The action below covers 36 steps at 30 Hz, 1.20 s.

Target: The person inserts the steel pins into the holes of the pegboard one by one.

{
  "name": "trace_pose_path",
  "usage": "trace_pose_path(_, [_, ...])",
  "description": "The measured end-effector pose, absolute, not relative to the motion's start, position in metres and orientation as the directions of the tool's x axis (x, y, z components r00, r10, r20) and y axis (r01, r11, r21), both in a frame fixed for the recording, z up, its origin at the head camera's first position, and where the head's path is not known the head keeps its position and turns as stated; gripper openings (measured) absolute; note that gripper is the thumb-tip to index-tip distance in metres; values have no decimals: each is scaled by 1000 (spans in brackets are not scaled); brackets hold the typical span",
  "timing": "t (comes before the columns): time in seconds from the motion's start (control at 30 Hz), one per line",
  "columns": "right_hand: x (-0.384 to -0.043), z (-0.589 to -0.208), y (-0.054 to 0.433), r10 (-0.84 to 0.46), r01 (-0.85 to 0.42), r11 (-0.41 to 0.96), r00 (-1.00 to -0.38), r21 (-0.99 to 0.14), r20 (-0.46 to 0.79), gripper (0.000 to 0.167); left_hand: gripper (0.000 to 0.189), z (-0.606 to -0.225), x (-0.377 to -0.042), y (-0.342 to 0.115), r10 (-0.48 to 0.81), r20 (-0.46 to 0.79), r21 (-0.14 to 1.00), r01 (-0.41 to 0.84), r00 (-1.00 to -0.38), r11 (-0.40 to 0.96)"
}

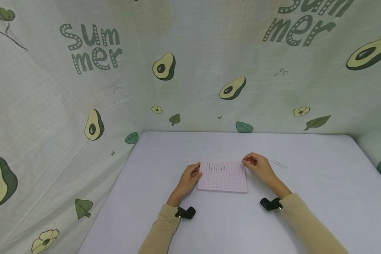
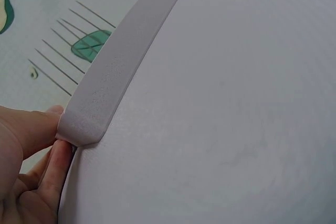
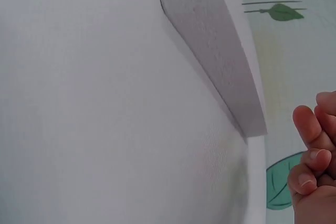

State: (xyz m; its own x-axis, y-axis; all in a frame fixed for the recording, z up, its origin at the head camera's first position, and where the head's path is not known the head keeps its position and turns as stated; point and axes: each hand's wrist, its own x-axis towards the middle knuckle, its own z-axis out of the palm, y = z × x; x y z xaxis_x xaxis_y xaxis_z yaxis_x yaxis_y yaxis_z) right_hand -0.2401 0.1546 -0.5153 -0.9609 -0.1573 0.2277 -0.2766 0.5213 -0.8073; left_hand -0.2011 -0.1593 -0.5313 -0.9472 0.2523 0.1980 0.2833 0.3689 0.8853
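A pale pink board (image 1: 223, 181) with rows of small dots lies on the table. Several thin metal pins (image 1: 216, 167) stand in a row along its far left part; the left wrist view shows these pins (image 2: 60, 69) rising above the board's thick side (image 2: 107, 72). My left hand (image 1: 186, 179) grips the board's left edge, thumb and fingers pinching its corner. At the far right corner, my right hand (image 1: 257, 165) hovers with thumb and forefinger close together and the other fingers curled (image 3: 310, 169). I cannot tell whether a thin pin is between them.
Two loose thin pins (image 1: 278, 164) lie on the white table (image 1: 320, 183), just right of my right hand. A printed cloth (image 1: 193, 38) with avocados and leaves hangs behind the table and at its sides. Black wrist cameras (image 1: 186, 212) sit at both sleeve cuffs.
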Motion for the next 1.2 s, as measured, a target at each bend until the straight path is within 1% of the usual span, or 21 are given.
trace_pose_path(0.1, [-241,-516,164,-137,-272,531,-962,-803,236,13,48,-547,-208,-161,242,200,887,280,-950,366])
trace_pose_path(0.27, [-244,-518,181,-109,-289,544,-955,-788,275,17,49,-554,-211,-165,235,193,891,270,-953,366])
trace_pose_path(0.57, [-245,-517,205,-18,-249,552,-958,-796,287,21,50,-552,-211,-165,239,172,881,258,-956,397])
trace_pose_path(0.9, [-246,-519,227,49,-210,586,-955,-782,293,25,49,-552,-210,-165,236,163,877,250,-958,410])
trace_pose_path(1.2, [-246,-523,247,53,-202,635,-952,-745,303,29,49,-552,-210,-165,237,158,885,245,-958,397])
